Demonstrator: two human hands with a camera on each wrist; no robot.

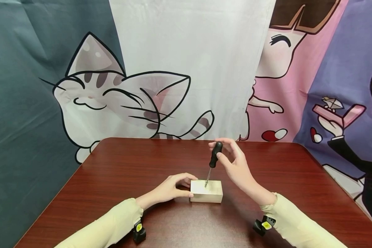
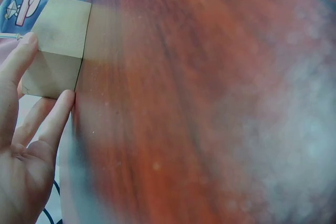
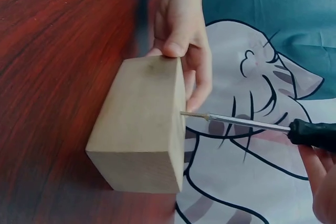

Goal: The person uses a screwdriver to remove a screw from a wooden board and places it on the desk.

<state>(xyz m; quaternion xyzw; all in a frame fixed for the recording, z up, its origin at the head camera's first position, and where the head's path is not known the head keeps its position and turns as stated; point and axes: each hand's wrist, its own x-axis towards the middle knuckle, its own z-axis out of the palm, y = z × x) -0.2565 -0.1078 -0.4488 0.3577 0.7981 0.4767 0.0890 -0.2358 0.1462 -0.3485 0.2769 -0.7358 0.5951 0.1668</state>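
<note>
While the right grip (image 1: pixel 238 169) pinches the black-handled screwdriver (image 1: pixel 214 159) between thumb and fingers, the left grip (image 1: pixel 168 188) holds one end of the pale wooden block (image 1: pixel 206 198), thumb at its front corner and fingers at the rear. The screwdriver leans a little, its handle up and its slim metal shaft running down to a small brass-coloured screw (image 3: pixel 194 114) at the block's upper face.

The block should be light yet solid and stiff; its flat sides look dry enough not to slip, and nothing about it seems fragile. It is best held by opposite sides at the end, keeping fingertips away from the driver tip. The screwdriver looks rigid and light, easiest to steer by its thick handle; the tip could skid off so small a screw head if the shaft tilts.

The block rests on a reddish-brown wood-grain tabletop (image 1: pixel 117 165), smooth and somewhat glossy, so it might slide or turn unless braced. Pale yellow sleeves (image 1: pixel 111 220) cover the forearms, with a small black wrist camera (image 1: pixel 139 235) at each cuff. Beyond the far edge hangs a printed cloth backdrop (image 1: pixel 189 38) with a striped cartoon cat (image 1: pixel 80 125) and human figures.
</note>
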